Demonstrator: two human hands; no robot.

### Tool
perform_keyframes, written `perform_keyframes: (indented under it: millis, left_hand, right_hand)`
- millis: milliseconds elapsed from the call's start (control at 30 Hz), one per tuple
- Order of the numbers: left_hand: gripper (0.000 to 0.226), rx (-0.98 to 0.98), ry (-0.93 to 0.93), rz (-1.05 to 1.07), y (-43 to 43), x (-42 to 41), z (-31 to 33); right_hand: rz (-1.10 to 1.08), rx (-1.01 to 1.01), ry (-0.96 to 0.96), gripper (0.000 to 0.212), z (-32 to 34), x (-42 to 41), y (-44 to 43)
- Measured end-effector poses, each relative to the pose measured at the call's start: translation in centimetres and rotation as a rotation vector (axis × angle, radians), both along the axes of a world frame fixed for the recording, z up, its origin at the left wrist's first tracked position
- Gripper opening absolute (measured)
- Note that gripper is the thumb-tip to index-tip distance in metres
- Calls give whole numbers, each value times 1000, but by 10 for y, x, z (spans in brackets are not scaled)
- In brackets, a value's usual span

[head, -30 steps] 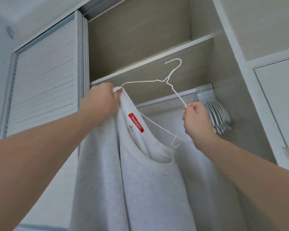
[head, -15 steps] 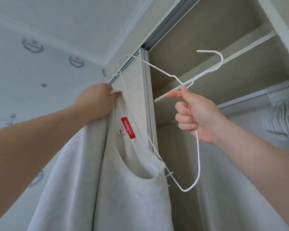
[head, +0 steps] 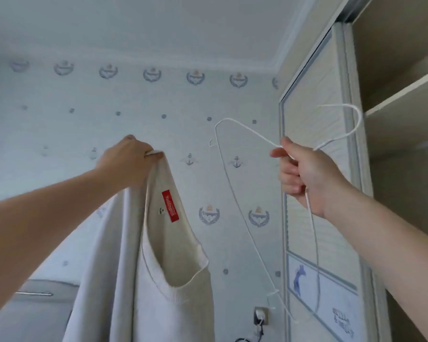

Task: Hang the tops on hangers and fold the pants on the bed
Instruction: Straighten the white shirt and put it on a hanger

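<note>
Matt knit cloth top (head: 143,280); thin white-coated wire hanger (head: 235,201)

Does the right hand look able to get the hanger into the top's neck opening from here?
Probably yes. The right hand grips the hanger near its hook, apart from the top, with nothing between them. The left hand holds the top up by one shoulder, so the neck opening sags open.

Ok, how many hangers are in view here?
1: a white wire hanger in the right hand, apart from the top. Others may be out of frame.
</note>
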State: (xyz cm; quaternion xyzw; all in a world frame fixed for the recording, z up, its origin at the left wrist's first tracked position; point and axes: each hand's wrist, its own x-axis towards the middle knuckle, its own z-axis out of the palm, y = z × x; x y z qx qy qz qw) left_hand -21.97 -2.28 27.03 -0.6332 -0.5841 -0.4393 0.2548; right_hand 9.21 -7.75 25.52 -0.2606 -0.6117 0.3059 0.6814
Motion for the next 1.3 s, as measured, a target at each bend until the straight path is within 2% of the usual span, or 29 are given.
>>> perform_keyframes:
  millis: [67,133,300,467,567,667,700,767,867,933,1033,1133,1300]
  left_hand:
    - [49,-40,-80,10,-19,-33,-6]
    - [52,-83,-247,1,-38,-64,-14]
    - [31,-171,-910,-219,-81,-144,-41]
    - [18,-260,-1140,-300,-126,-210,-71]
    - [23,-302,-1074,-140,-150,-258,-86]
    - [34,-367,-695,183,-172,-304,-101]
    - [35,-399,-568,253,-180,-318,-107]
    - [36,-448,-435,300,-198,-347,-123]
    - [44,-484,-472,254,-225,-389,-157]
    - [51,-504,-496,252,-240,-414,-182]
    - [56,-562,-443,260,-261,-438,-222]
    - [56,-627,-410,254,-281,-455,-261]
    - [55,-714,-373,174,-320,-464,-320]
  right_hand:
    - [28,-1,-43,31,-11,-35,6]
    - [98,14,-68,31,-24,-70,6]
    - [283,54,-66,33,-62,-155,-16]
    - [422,63,-37,36,-117,-232,-56]
    - [490,38,-1,38,-152,-276,-81]
    - [574,-2,8,34,-189,-319,-109]
    - [611,-21,15,37,-202,-332,-116]
    - [676,-62,5,45,-227,-357,-129]
    - [762,-139,-23,64,-262,-392,-147]
    - [815,-190,-50,68,-283,-415,-159]
    - [855,-255,-173,63,-314,-447,-174]
    - [817,-299,-284,46,-345,-475,-182]
    - [740,-256,-453,32,-385,-503,-186]
